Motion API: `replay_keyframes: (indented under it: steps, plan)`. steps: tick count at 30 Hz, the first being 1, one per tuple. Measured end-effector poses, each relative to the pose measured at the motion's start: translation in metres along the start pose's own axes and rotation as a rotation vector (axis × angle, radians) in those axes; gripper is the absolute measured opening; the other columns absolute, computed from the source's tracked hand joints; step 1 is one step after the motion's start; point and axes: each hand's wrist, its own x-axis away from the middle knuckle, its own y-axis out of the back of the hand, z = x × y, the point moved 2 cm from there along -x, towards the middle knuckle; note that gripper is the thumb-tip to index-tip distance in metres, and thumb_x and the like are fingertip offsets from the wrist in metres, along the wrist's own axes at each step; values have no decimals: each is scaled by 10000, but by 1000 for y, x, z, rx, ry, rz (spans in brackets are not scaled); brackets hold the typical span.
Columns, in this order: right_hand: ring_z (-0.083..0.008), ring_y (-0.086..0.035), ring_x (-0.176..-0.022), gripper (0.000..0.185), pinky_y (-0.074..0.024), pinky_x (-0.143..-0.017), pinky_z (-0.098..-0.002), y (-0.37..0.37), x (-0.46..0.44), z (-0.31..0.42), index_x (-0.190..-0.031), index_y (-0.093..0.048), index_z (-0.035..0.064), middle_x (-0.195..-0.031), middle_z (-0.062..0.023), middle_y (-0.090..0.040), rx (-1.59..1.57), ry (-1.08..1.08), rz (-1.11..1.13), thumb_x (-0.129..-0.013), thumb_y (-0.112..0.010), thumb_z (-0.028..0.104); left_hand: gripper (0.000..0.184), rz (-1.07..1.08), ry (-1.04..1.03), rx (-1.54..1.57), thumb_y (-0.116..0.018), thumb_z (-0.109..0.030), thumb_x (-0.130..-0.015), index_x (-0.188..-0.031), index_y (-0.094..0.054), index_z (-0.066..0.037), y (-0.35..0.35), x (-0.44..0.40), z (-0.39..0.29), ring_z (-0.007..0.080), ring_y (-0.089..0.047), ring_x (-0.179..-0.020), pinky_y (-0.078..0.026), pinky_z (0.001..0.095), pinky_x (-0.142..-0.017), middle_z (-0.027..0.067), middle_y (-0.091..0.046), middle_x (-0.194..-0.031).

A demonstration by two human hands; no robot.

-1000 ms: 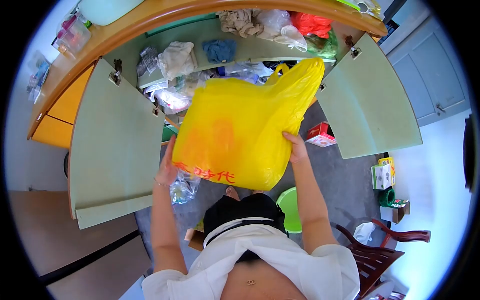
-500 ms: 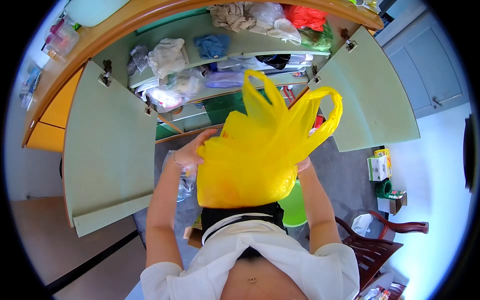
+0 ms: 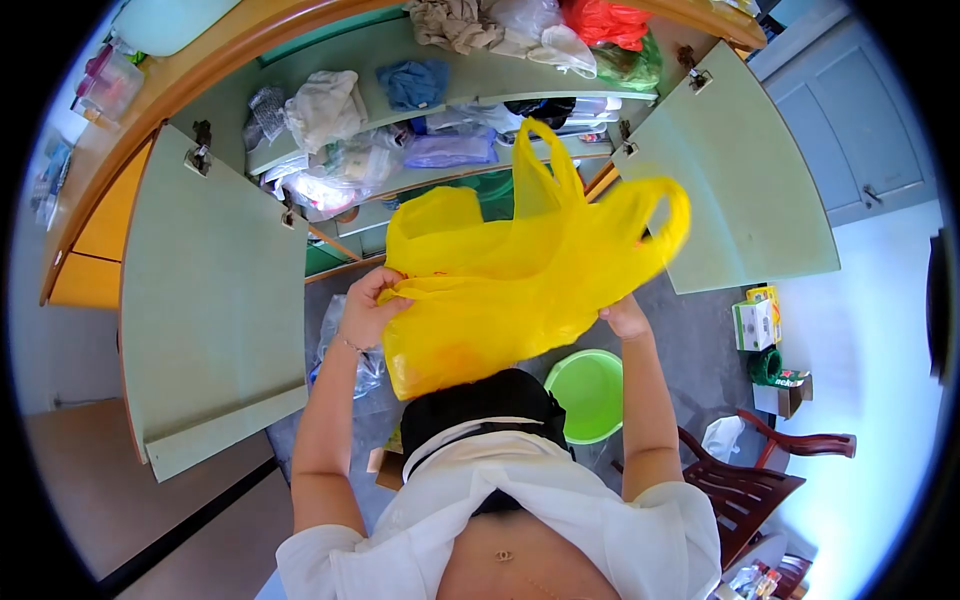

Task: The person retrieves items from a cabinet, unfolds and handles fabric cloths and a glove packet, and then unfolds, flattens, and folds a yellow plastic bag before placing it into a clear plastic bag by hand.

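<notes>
A yellow plastic bag is stretched out in front of my body, its handle loops pointing up and to the right. My left hand pinches its left edge between thumb and fingers. On the other side, my right hand grips the bag's lower right edge, with some fingers hidden behind the plastic. Beyond the bag stands an open cabinet, its shelves holding crumpled bags and cloths, among them a blue cloth and a red bag.
Cabinet doors stand open at left and right. A green basin sits on the floor near my right forearm. A wooden chair and small boxes are at the right. Clear plastic bags lie by my left forearm.
The yellow bag has been spread wider and tilted, its left part unfolding upward. My hands have moved apart, the right one rightward and now more visible. More of the green basin shows.
</notes>
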Motion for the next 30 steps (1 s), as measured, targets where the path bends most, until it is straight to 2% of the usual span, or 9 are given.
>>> replay_keyframes:
  steps: [2, 6, 10, 13, 16, 21, 25, 27, 30]
  plan:
    - [-201, -434, -1094, 732, -332, -927, -327, 6, -2, 1, -1233, -333, 24, -1173, -69, -470, 137, -107, -38, -655, -719, 251, 192, -22, -77, -89, -624, 46, -669, -826, -536, -21, -1, 4, -8, 81, -506, -763, -414, 204, -703, 9, -555, -816]
    - [-199, -513, -994, 494, -398, -863, -306, -13, -2, 9, -1175, -399, -3, -1102, -86, -523, -137, 49, -102, -778, -610, 203, 189, -68, -101, -82, -610, 59, -668, -825, -536, -16, 5, 19, -8, 84, -509, -764, -414, 203, -694, 14, -552, -813]
    - [-217, -559, -923, 392, -438, -808, -318, -41, 11, 3, -1081, -451, -82, -1035, -141, -557, -400, -212, -335, -841, -520, 220, 177, -119, 55, 81, -608, 59, -676, -820, -538, -16, 12, 52, 11, 81, -515, -756, -424, 205, -674, 24, -562, -829]
    - [-229, -583, -857, 364, -453, -781, -315, -44, 30, -5, -1019, -497, -95, -985, -153, -576, -292, -377, -349, -857, -484, 230, 155, -182, 13, 26, -610, 52, -694, -811, -538, -20, 12, 82, 11, 79, -527, -724, -439, 208, -648, 27, -572, -819]
    - [-252, -582, -873, 328, -453, -799, -335, -47, 54, -13, -1037, -487, -104, -994, -169, -572, -266, -610, -371, -847, -468, 163, 178, -213, 159, 208, -610, 50, -702, -844, -522, -13, 4, 112, 2, 89, -549, -708, -453, 214, -641, 30, -579, -794]
    - [-252, -597, -807, 256, -475, -754, -326, -45, 76, -19, -956, -523, -127, -929, -175, -592, 122, -890, -331, -770, -510, 48, 447, -182, 280, 409, -589, 29, -715, -1129, -428, -21, -9, 135, -25, 157, -578, -796, -460, 250, -695, 90, -594, -899]
    - [-206, -576, -821, 298, -452, -742, -298, -42, 79, -18, -975, -559, -55, -902, -110, -606, -39, -834, -55, -733, -584, 117, 617, -36, 493, 607, -573, -30, -741, -1284, -280, -15, -5, 138, -19, 215, -530, -987, -435, 304, -797, 146, -535, -1087]
    - [-194, -572, -840, 317, -448, -760, -294, -42, 78, -4, -1021, -553, -19, -932, -91, -602, 30, -624, 151, -735, -588, 114, 559, 145, 689, 1135, -518, -51, -786, -1292, -282, -36, 8, 131, -16, 198, -521, -1010, -424, 296, -827, 117, -502, -1142]
    - [-184, -540, -924, 370, -401, -849, -309, -21, 81, -15, -1081, -538, 36, -1004, -77, -580, 23, -260, 230, -726, -607, 115, 473, 356, 688, 1184, -479, -103, -826, -1271, -330, -49, 12, 100, -10, 195, -516, -1024, -413, 290, -853, 98, -473, -1192]
